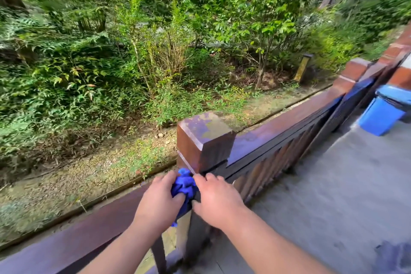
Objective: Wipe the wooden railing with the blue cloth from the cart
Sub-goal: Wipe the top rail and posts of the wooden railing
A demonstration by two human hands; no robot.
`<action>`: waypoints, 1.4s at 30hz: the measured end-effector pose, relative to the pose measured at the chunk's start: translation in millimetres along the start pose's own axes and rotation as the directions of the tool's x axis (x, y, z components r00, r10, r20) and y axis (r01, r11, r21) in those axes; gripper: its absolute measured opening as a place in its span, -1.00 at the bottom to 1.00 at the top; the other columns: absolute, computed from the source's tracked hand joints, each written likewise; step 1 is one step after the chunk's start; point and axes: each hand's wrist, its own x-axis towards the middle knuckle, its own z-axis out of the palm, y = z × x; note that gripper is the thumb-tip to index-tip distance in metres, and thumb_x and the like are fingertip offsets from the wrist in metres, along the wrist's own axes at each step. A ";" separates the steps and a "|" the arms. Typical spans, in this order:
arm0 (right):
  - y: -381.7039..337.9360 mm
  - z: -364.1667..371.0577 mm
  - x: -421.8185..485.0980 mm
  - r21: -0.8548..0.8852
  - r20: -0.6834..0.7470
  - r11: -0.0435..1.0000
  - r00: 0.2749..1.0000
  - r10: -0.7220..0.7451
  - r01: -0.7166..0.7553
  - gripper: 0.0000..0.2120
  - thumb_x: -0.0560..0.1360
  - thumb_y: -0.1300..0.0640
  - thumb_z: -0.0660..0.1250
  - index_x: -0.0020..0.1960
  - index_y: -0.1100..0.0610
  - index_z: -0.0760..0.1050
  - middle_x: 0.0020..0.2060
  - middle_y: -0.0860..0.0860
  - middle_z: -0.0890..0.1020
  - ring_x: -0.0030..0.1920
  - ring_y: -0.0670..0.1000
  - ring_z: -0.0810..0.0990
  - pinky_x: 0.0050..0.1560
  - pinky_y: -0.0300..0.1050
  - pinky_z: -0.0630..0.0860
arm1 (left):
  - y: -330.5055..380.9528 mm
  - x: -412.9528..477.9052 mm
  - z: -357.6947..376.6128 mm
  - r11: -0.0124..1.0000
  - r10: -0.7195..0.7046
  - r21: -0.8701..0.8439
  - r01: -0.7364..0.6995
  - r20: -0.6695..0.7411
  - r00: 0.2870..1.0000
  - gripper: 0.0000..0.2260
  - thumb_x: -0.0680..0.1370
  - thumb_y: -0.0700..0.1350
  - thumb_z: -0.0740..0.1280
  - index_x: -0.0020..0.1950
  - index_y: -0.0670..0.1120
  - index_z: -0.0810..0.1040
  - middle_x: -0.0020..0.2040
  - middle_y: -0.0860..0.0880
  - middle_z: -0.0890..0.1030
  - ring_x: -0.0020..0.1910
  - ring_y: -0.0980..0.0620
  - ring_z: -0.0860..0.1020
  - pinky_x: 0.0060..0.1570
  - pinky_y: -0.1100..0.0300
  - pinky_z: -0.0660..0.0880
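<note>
the left hand (159, 203) has its grip closed around the bunched blue cloth (185, 186), pressing it against the base of the square wooden post (203, 142) where the wooden railing (73, 242) meets it. the right hand (216, 199) rests just beside the cloth on the post's near corner, fingers curled against the wood, nothing gripped that can be seen. the post blocks the straight run between the near rail and the far one. a blue bin (381, 115) stands on the concrete floor (333, 184) at right; dense shrubs (155, 40) grow beyond the railing.
</note>
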 end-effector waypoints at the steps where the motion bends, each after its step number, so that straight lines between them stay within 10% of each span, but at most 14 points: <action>1: 8.0 -1.2 1.0 0.009 -0.019 1.000 0.999 -0.029 0.030 -0.56 0.54 -0.13 0.34 0.33 0.02 0.35 0.17 0.11 0.52 0.21 0.25 0.50 0.12 0.19 0.53 | 6.9 -0.1 7.2 1.000 0.000 0.003 0.000 -0.035 0.999 -0.77 0.37 -0.12 0.34 -0.05 0.11 0.41 -0.10 0.07 0.46 -0.07 -0.05 0.48 -0.17 0.03 0.41; 6: 62.8 -1.1 4.9 0.004 -0.101 0.974 0.969 -0.224 0.226 -0.70 0.51 -0.10 0.29 0.08 0.10 0.50 -0.02 0.11 0.56 0.08 0.24 0.53 -0.03 0.18 0.53 | 35.1 -13.0 50.8 0.997 -0.051 0.042 0.058 -0.161 0.986 -0.70 0.33 -0.13 0.44 -0.07 0.12 0.42 -0.02 0.11 0.44 -0.05 -0.02 0.47 -0.21 0.06 0.41; 13: 179.9 0.2 21.3 0.023 -0.069 0.968 0.966 -0.250 0.252 -0.54 0.54 -0.24 0.27 0.27 0.05 0.54 0.10 0.07 0.57 0.18 0.19 0.49 0.09 0.15 0.52 | 76.9 -12.9 114.4 0.984 -0.123 0.087 0.156 -0.300 0.946 -0.54 0.20 -0.26 0.60 -0.13 0.07 0.43 -0.04 0.11 0.38 -0.07 -0.02 0.48 -0.30 0.14 0.43; 24: 270.7 -20.2 57.3 -0.020 -0.077 0.964 0.961 -0.266 0.266 -0.19 0.41 -0.15 0.40 0.59 -0.01 0.22 0.39 0.09 0.44 0.34 0.23 0.43 0.26 0.22 0.48 | 172.9 55.4 176.0 0.961 0.105 0.266 -0.070 -0.121 0.987 -0.64 0.19 -0.31 0.52 -0.12 -0.07 0.49 0.07 -0.03 0.50 -0.07 -0.09 0.56 -0.11 0.16 0.51; 29: 286.3 -25.9 86.6 -0.036 -0.069 0.969 0.967 -0.246 0.244 -0.28 0.49 -0.03 0.39 0.57 0.00 0.20 0.35 0.06 0.43 0.30 0.22 0.44 0.25 0.17 0.48 | 193.4 105.9 185.5 0.847 0.219 0.490 -0.208 0.036 0.975 -0.78 0.33 -0.22 0.30 -0.06 -0.05 0.42 0.00 -0.08 0.46 -0.07 -0.16 0.46 -0.45 0.01 0.53; 35: 293.2 -20.1 136.5 -0.092 0.049 0.969 0.973 -0.225 0.229 -0.15 0.44 -0.22 0.45 0.60 0.00 0.17 0.38 0.10 0.40 0.34 0.23 0.41 0.30 0.18 0.46 | 174.1 173.2 199.3 0.733 -0.153 0.679 0.048 0.096 0.984 -0.77 0.58 -0.10 0.24 0.23 -0.04 0.38 0.20 -0.10 0.42 0.15 -0.15 0.44 0.00 0.02 0.48; 42: 308.4 -15.2 189.9 -0.136 0.239 0.942 0.933 -0.269 0.307 -0.02 0.35 -0.23 0.55 0.61 -0.05 0.14 0.48 0.11 0.34 0.51 0.24 0.25 0.51 0.29 0.23 | 152.0 203.4 210.9 0.824 -0.244 0.547 0.151 0.102 0.964 -0.76 0.45 -0.25 0.21 0.06 -0.01 0.45 0.05 -0.07 0.48 0.01 -0.15 0.47 -0.19 -0.04 0.51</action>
